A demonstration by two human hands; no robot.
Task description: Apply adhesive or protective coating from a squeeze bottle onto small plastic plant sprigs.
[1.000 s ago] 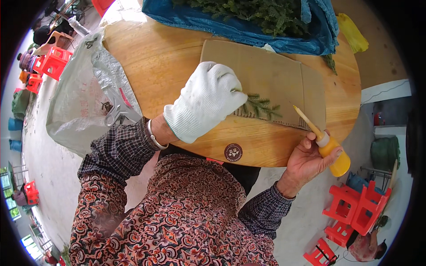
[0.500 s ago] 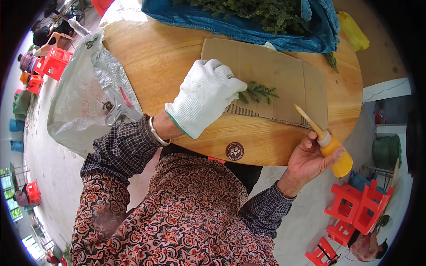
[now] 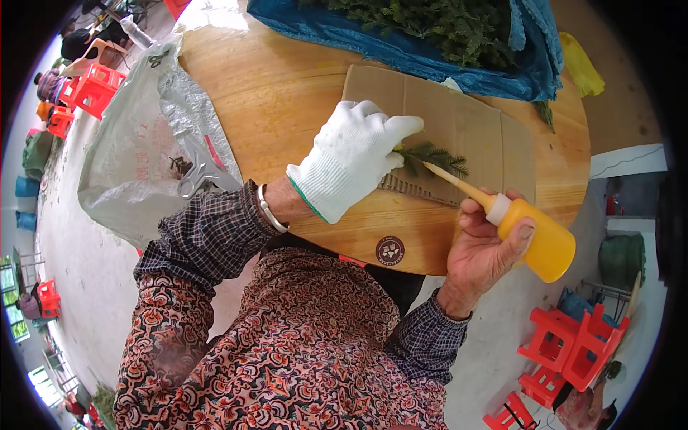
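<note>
Left hand (image 3: 351, 168), gloved, pins green sprig (image 3: 437, 156) on cardboard (image 3: 466, 129) near table's (image 3: 287, 93) front edge | right hand (image 3: 487, 251) grips yellow bottle (image 3: 537, 240) | I'd keep nozzle on stem, squeeze lightly

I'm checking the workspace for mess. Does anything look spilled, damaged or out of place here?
Nothing is spilled. The cardboard sheet has a ragged lower edge, and a plastic bag droops off the round table. A lone green sprig lies beside the blue tarp.

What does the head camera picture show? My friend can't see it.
A gloved left hand holds a green sprig on cardboard while the bare right hand points a yellow squeeze bottle at it, over a round wooden table.
</note>
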